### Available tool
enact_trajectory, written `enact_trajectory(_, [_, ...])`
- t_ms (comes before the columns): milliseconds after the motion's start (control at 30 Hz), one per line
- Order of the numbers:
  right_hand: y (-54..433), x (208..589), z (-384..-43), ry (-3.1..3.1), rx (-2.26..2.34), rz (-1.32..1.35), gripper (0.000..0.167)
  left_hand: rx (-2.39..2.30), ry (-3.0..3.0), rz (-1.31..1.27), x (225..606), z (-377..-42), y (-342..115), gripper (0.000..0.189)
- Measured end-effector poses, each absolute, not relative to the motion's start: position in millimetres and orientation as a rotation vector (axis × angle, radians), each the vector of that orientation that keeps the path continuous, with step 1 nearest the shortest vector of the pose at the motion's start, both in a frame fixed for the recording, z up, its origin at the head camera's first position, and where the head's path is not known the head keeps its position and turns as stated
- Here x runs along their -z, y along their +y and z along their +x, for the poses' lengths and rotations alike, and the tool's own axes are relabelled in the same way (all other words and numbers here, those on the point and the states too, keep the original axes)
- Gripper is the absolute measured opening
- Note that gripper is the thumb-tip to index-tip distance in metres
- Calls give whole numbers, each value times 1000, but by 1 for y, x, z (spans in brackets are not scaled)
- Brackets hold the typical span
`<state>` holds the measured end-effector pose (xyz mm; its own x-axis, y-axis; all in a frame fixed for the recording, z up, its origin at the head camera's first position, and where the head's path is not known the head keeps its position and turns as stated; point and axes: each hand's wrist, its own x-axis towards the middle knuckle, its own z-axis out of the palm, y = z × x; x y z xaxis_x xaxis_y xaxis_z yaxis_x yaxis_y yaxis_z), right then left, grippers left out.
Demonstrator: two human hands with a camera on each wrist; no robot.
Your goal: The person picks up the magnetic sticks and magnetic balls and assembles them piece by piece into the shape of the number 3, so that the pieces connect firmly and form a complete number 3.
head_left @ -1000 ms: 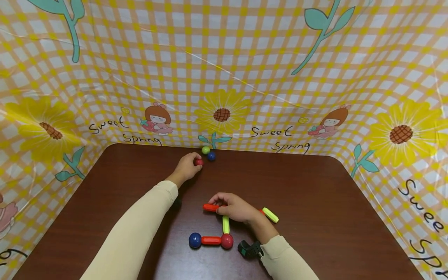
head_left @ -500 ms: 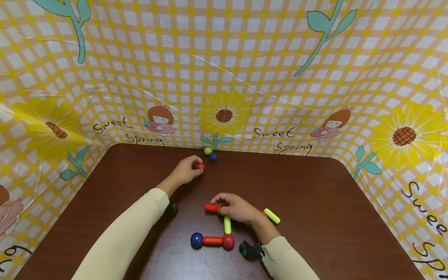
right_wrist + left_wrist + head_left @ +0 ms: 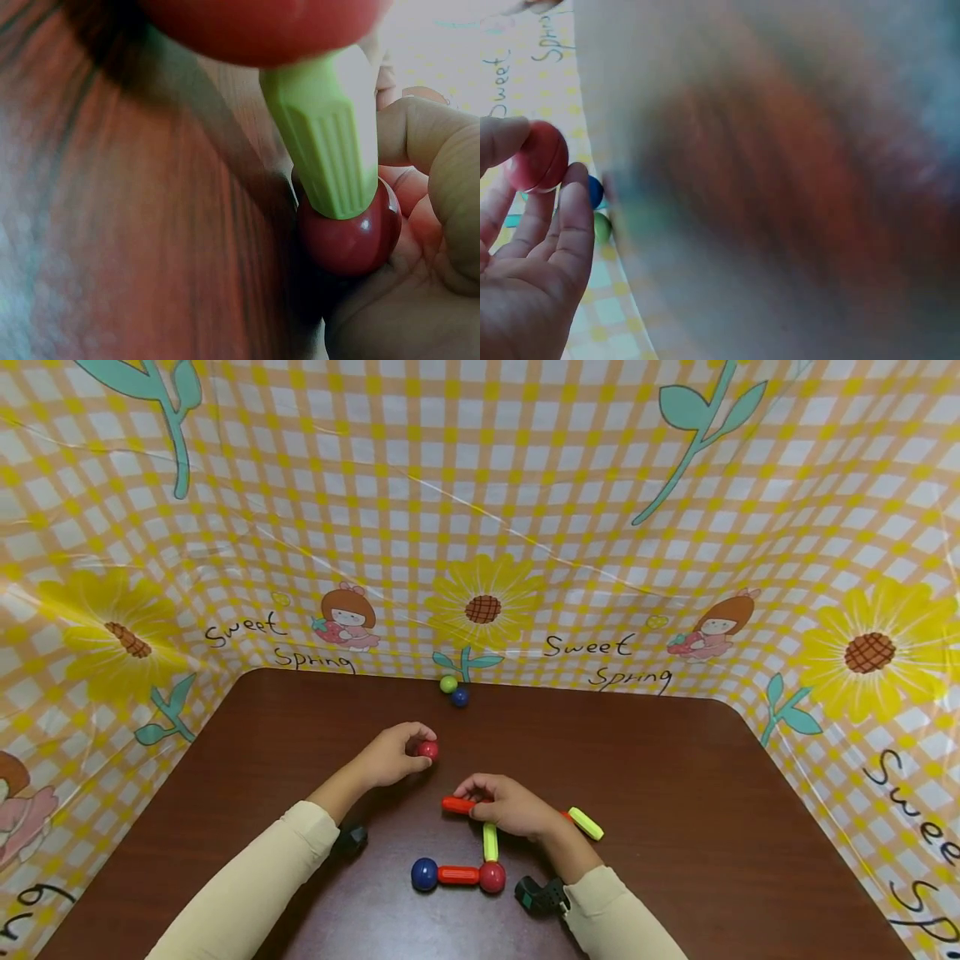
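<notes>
On the left, the left hand (image 3: 390, 757) pinches 1 red ball (image 3: 428, 751) between thumb and fingers, the gap closed to the ball's width; that ball is joined to no rod. Nearer, a blue ball (image 3: 424, 874), a red rod (image 3: 458, 875) and a near red ball (image 3: 492, 877) lie joined in a row. At the table's (image 3: 660, 752) far edge, a green ball (image 3: 448, 684) and a small blue ball (image 3: 460, 697) sit side by side, both unused. From the near red ball, a yellow-green rod (image 3: 491, 842) runs far to a middle red ball (image 3: 349, 236), with the right hand (image 3: 510, 804) curled round it. A far red rod (image 3: 457, 805) juts left from those fingers, its left end without a ball. I judge the build partly done, with 3 balls left to add. Farther right, a red end (image 3: 566, 815) shows beside another yellow-green rod (image 3: 586, 823); whether these 2 join the build, I cannot tell.
</notes>
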<state>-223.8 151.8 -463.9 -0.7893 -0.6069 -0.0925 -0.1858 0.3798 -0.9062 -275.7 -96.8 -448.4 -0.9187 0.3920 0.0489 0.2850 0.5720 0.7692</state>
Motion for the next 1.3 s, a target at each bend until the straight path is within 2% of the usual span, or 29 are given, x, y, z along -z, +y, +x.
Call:
enact_trajectory(467, [150, 464, -225, 2235, 1378, -696, 27, -1175, 2541, 756, 452, -244, -111, 26])
enact_trajectory(767, [150, 464, -224, 2240, 1367, -690, 26, -1375, 2371, 641, 461, -225, -114, 26])
enact_trajectory(1300, [149, 462, -223, 2264, 1368, -719, 27, -1428, 2378, 650, 460, -215, -107, 26])
